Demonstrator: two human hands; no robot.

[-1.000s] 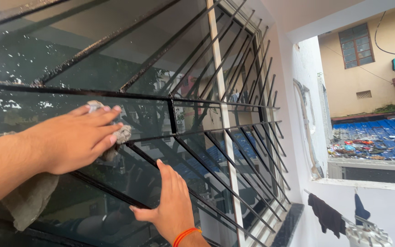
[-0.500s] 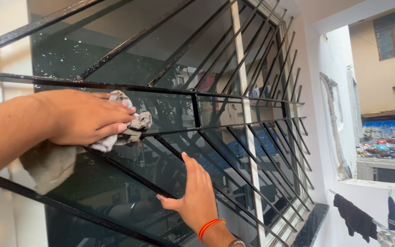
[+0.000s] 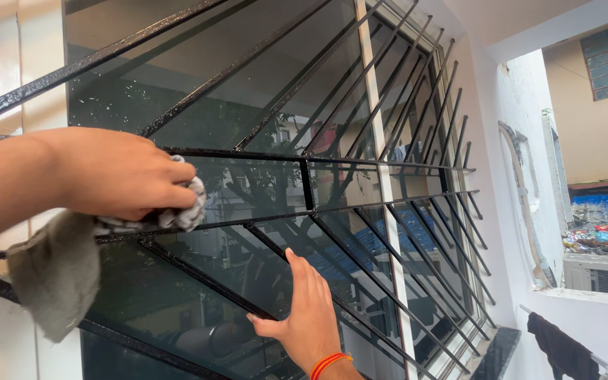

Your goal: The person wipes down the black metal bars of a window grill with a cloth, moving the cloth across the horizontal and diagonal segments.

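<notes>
My left hand (image 3: 117, 172) reaches in from the left and grips a grey cloth (image 3: 58, 271), pressing its bunched end against the dark window glass (image 3: 247, 190) between two horizontal bars of the black metal grille (image 3: 388, 165). The rest of the cloth hangs down below my wrist. My right hand (image 3: 307, 313), with an orange thread on the wrist, lies flat and open against the glass lower down, between slanted bars.
A white window post (image 3: 381, 162) runs top to bottom behind the grille. A dark stone sill (image 3: 494, 352) lies at the lower right. Dark clothes (image 3: 560, 348) hang on a line by the white wall (image 3: 501, 183). Beyond are a blue roof and a beige building.
My left hand pulled the cloth leftward and bunched it tighter between the horizontal bars. The right hand stayed flat on the glass. The view drifted left.
</notes>
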